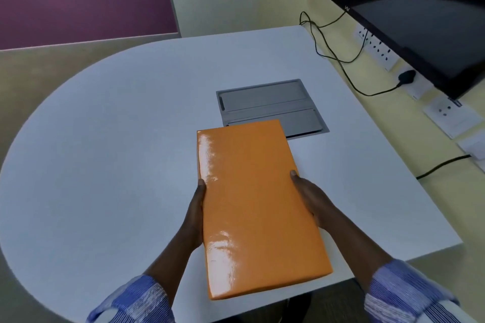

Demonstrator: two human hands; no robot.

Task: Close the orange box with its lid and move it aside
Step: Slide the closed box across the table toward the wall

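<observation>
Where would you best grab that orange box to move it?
By its two long sides, one hand from each side, as the left hand and right hand do now. The orange box is flat, wide and glossy, so one hand would probably slip or tip it.

One orange box [258,207], two hands [195,214], one table [105,152].

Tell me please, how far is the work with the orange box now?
Done, it seems: the orange box shows one unbroken glossy top, so the lid looks on. In hand: the left hand and right hand grip its long sides. Left: moving it aside; it is still central on the white table, overlapping the grey panel.
</observation>
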